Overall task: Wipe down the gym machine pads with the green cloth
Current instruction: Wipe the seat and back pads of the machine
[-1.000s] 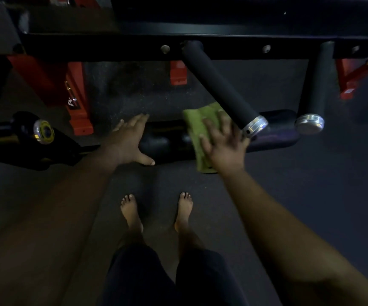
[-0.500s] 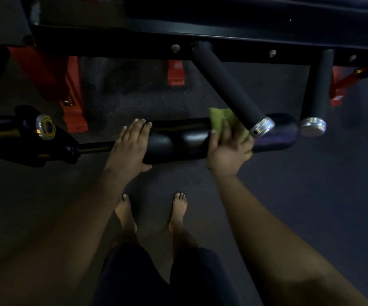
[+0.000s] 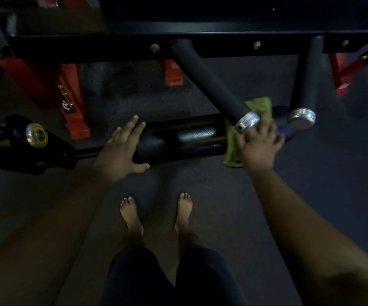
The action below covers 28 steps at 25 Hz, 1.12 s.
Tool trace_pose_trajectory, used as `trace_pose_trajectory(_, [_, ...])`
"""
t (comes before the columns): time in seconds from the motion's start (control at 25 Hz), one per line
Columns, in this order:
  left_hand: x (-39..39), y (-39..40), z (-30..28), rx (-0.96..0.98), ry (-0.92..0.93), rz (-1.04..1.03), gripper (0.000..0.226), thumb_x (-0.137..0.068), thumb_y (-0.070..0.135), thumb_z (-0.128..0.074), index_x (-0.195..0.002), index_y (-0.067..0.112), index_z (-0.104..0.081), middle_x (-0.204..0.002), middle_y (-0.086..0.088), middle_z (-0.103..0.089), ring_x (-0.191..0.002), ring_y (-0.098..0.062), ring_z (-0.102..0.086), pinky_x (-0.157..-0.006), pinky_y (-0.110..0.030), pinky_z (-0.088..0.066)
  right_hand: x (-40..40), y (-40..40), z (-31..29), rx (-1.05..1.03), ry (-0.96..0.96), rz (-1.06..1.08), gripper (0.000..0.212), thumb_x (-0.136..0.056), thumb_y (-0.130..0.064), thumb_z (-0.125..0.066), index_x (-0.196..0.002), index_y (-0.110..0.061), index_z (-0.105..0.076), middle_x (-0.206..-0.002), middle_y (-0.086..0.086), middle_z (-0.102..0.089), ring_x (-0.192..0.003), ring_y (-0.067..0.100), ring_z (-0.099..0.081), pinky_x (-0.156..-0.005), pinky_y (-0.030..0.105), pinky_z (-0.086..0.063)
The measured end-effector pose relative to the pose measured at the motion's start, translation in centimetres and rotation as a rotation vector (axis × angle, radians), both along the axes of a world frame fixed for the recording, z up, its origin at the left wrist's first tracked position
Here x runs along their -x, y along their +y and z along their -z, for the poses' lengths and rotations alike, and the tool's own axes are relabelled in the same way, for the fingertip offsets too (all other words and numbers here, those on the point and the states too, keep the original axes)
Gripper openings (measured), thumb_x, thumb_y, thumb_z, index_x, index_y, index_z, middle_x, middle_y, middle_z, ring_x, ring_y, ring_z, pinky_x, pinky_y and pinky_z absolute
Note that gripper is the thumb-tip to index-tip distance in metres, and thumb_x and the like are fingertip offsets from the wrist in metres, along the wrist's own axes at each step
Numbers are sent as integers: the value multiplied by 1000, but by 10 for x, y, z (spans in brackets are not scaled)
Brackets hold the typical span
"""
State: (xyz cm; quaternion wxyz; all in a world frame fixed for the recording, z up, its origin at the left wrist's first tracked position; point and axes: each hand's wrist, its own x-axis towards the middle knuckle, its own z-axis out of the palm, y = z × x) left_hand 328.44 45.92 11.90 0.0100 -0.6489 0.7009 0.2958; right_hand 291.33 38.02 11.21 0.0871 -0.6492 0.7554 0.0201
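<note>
The green cloth (image 3: 261, 111), soft and limp, drapes over the roller pad (image 3: 191, 138) near its right end. The right hand (image 3: 259, 146) presses it flat, fingers spread. The left hand (image 3: 121, 149), fingers spread, steadies the pad's left end.

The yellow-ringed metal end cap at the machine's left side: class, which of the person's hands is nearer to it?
Left. The left hand rests on the roller pad near the end cap; the right hand presses the green cloth at the pad's far end.

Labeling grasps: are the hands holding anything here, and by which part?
The right hand presses the green cloth against the roller pad near its right end, fingers spread. The left hand rests open on the pad's left end, gripping nothing.
</note>
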Motion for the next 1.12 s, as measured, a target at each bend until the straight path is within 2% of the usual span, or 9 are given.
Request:
trace_pose_trajectory(0.16, [22, 27, 15, 126, -141, -37, 136, -62, 46, -92, -161, 11, -5, -170, -10, -3, -157, -28, 1, -126, -50, -9, 34, -19, 0, 78, -137, 357, 56, -99, -55, -38, -147, -28, -47, -164, 16, -22, -144, 51, -21, -111, 70, -26])
trace_pose_trajectory(0.28, [20, 8, 14, 93, -132, -45, 136, -57, 39, -96, -160, 10, -13, -167, -12, -16, -156, -29, -12, -127, -48, -10, -38, 5, 9, 178, -125, 196, 54, -96, -46, -51, -142, -19, -54, -150, 23, -44, -127, 57, -39, -106, 65, -35])
trace_pose_trajectory(0.36, [7, -15, 11, -35, -61, -33, 137, -51, 45, -97, -159, 13, -18, -164, -10, -24, -152, -28, -22, -127, -47, -13, -104, 39, 9, 152, -171, 82, 53, -94, -51, -48, -142, -28, -54, -152, 13, -44, -129, 52, -39, -108, 61, -31])
trace_pose_trajectory(0.48, [-14, -54, 6, -317, 102, -10, 130, -32, 64, -92, -146, 29, -40, -148, -2, -48, -135, -26, -47, -117, -47, -37, -183, 75, -2, 63, -213, -253, 46, -96, -53, -45, -140, -40, -54, -157, -3, -39, -136, 48, -34, -103, 60, -30])
trace_pose_trajectory(0.6, [-21, -71, 8, -403, 173, 5, 124, -31, 67, -91, -142, 34, -45, -145, 3, -50, -134, -22, -49, -115, -44, -40, -170, 61, -1, 55, -203, -465, 50, -95, -60, -45, -142, -43, -52, -157, -5, -39, -136, 42, -36, -100, 56, -33])
trace_pose_trajectory(0.76, [-9, -6, 3, -51, 72, -77, 128, -66, 52, -89, -162, 18, -12, -170, -2, -3, -156, -20, -7, -127, -43, -6, -62, 25, 8, 46, 20, -213, 61, -95, -70, -29, -140, -36, -56, -150, 14, -48, -128, 46, -47, -101, 62, -38])
trace_pose_trajectory(0.84, [0, 21, 4, 74, 23, -39, 126, -70, 54, -85, -162, 14, -9, -170, -5, 1, -157, -21, -1, -127, -45, -5, -7, 9, 5, 58, 28, -30, 61, -95, -63, -35, -140, -27, -55, -156, 16, -39, -136, 47, -39, -103, 65, -33])
trace_pose_trajectory(1.0, [20, 21, 15, 77, -145, -79, 136, -64, 55, -88, -160, 12, -1, -170, -8, -1, -157, -23, 0, -127, -49, -8, 25, -16, -5, 60, -219, 482, 57, -101, -54, -39, -154, -31, -36, -167, 8, -12, -148, 45, -12, -108, 70, -28])
trace_pose_trajectory(1.12, [14, 0, 14, 16, -107, -95, 136, -59, 49, -93, -159, 11, -10, -168, -9, -15, -156, -24, -13, -127, -45, -7, -43, 1, 3, 77, -193, 397, 68, -96, -61, -42, -155, -29, -33, -166, 12, -16, -141, 51, -19, -107, 67, -33])
